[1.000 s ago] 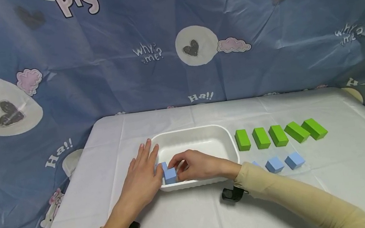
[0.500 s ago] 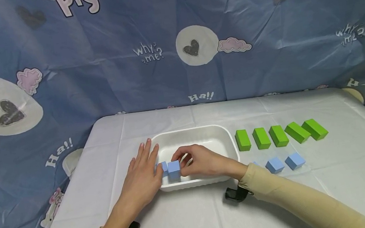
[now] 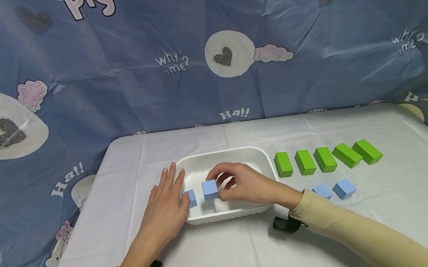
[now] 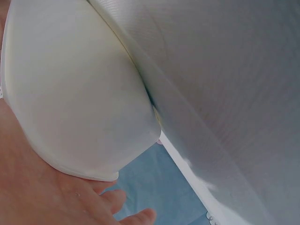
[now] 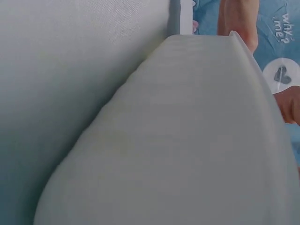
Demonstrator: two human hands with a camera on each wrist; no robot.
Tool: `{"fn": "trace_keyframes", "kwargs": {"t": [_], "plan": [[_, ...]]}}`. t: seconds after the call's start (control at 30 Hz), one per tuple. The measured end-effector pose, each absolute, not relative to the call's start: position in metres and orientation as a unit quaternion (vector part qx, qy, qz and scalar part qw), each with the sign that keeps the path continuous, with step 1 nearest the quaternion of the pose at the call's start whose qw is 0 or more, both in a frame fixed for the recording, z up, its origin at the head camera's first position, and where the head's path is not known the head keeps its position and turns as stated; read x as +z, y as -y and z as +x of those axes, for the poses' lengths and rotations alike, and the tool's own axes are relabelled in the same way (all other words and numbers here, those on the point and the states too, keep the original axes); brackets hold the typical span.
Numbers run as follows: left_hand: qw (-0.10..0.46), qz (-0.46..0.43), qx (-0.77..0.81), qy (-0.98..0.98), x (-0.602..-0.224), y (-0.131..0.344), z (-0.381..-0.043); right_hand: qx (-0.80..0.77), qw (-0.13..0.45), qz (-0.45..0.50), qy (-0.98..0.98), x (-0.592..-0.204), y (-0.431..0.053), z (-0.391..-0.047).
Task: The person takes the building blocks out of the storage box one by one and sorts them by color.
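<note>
My right hand (image 3: 242, 184) pinches a light blue cube (image 3: 210, 190) between thumb and fingers, over the left half of a white tray (image 3: 228, 214). Another blue cube (image 3: 192, 198) lies at the tray's left end, partly covered by my left thumb. With fingers straight, my left hand (image 3: 163, 208) rests along the tray's left rim. In the left wrist view, the tray's outer wall (image 4: 79, 93) fills much of the picture and the left hand (image 4: 42, 183) lies against it. The right wrist view mostly shows the tray's long side (image 5: 154, 131), with a few fingers behind its rim.
Right of the tray, several green blocks (image 3: 325, 159) form a row on the white-covered table (image 3: 221, 257). Blue cubes (image 3: 344, 188) sit nearer, one partly hidden by the right wrist. A printed blue cloth (image 3: 133, 94) hangs behind the table.
My right hand has lifted its blue cube from beside the other one and carried it slightly right and away from me. The left hand has stayed in place.
</note>
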State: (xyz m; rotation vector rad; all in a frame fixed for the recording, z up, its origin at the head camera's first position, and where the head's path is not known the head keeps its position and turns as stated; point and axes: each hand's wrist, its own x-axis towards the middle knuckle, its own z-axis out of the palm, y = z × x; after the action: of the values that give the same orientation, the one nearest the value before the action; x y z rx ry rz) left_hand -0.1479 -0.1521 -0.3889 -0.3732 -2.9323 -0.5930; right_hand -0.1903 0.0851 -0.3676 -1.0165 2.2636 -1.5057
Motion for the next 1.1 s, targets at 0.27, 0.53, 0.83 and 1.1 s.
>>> {"fn": "trace_keyframes", "kwargs": {"t": [0.27,0.53,0.83,1.1], "plan": [[0.062,-0.124,-0.198,0.970,-0.389,0.151,-0.147,-0.514,0.088,-0.360,-0.774,-0.362,-0.097,-0.187],[0.062,-0.128,-0.204,0.969,-0.389,0.152,-0.148,-0.517,0.077,-0.335,-0.784,-0.357,-0.115,-0.183],[0.059,-0.129,-0.210,0.967,-0.389,0.153,-0.147,-0.526,0.071,-0.321,-0.784,-0.353,-0.139,-0.180],[0.063,-0.134,-0.209,0.967,-0.389,0.153,-0.147,-0.526,0.054,-0.319,-0.786,-0.352,-0.161,-0.179]]}}
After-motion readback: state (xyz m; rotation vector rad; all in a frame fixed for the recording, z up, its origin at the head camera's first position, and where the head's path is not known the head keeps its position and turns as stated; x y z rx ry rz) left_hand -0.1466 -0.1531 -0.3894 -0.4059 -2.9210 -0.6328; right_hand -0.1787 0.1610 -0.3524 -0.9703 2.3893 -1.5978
